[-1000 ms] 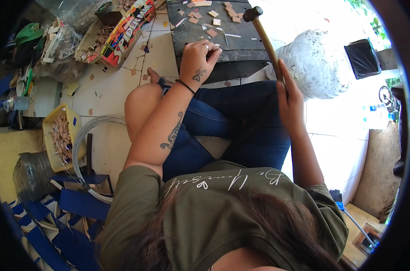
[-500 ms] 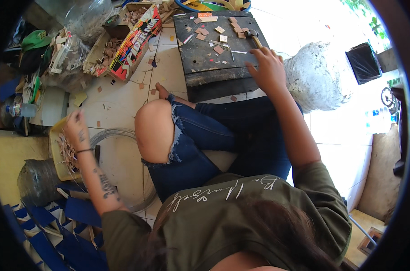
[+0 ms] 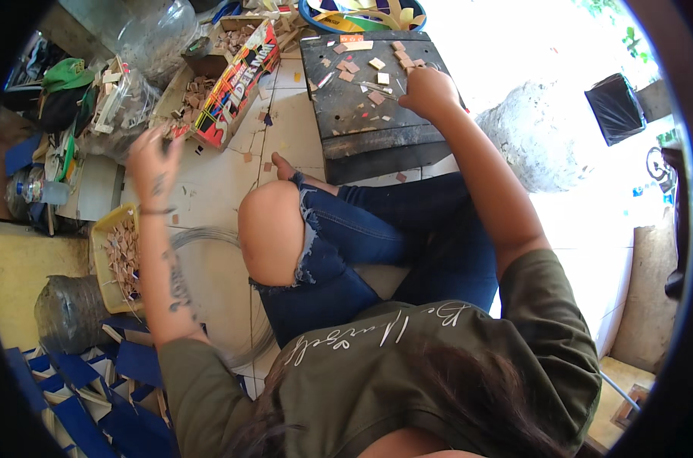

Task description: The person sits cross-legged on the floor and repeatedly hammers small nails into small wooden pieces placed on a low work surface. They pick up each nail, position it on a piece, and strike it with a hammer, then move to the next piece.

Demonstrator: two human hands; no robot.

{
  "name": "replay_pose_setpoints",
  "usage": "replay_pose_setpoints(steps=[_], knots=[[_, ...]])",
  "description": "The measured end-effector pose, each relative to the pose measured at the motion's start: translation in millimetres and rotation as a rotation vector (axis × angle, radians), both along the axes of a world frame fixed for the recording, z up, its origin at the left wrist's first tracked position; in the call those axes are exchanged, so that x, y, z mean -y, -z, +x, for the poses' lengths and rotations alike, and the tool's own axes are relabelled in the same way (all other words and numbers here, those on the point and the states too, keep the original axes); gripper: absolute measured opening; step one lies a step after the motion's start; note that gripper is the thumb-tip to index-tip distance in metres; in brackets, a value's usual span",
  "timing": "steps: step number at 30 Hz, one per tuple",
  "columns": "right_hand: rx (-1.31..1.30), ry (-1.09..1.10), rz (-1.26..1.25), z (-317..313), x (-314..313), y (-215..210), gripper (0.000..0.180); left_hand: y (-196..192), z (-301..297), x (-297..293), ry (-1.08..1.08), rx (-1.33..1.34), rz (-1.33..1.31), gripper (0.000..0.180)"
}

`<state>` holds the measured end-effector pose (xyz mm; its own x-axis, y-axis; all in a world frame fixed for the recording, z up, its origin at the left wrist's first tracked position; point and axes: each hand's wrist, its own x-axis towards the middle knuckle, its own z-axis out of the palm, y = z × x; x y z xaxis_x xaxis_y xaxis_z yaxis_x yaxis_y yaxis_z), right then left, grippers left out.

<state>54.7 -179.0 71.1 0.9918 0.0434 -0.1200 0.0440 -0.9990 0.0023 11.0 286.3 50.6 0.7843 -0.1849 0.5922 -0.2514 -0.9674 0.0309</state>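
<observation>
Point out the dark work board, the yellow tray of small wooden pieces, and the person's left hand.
dark work board (image 3: 361, 126), head view, on a bare patch of its top face.
yellow tray (image 3: 96, 252), head view, on its left rim.
left hand (image 3: 152, 156), head view, on the middle of the raised hand.

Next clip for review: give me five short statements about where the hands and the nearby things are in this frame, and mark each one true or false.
1. The right hand rests on the dark work board. True.
2. The left hand lies flat on the dark work board. False: it is raised over the tiled floor, near the printed cardboard box.
3. Small wooden pieces lie scattered on the dark work board. True.
4. The yellow tray sits on the person's right. False: it is on the floor at the person's left, below the left forearm.
5. A dark band circles the left wrist. True.
</observation>
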Motion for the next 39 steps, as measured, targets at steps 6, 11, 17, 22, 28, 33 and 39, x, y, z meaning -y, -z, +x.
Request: replay_pose_setpoints(steps=[6,11,17,22,28,33,39], knots=[[0.106,0.253,1.111,-51,47,7,0.011,9,83,253,0.575,-0.263,-0.376,0.031],[0.160,0.322,1.501,-81,60,13,0.012,25,102,367,0.397,-0.182,-0.179,0.028],[0.191,0.277,1.575,-91,65,20,0.013,41,100,388,0.389,-0.144,-0.191,0.017],[0.178,0.250,1.645,-92,61,26,0.011,41,96,376,0.498,-0.141,-0.124,0.015],[0.220,0.233,1.635,-97,50,19,0.010,46,89,384,0.425,0.007,0.094,0.020],[0.248,0.269,1.596,-102,54,13,0.012,49,83,378,0.383,0.041,0.129,0.021],[0.261,0.260,1.606,-101,50,15,0.011,39,69,370,0.466,-0.083,-0.063,0.014]])
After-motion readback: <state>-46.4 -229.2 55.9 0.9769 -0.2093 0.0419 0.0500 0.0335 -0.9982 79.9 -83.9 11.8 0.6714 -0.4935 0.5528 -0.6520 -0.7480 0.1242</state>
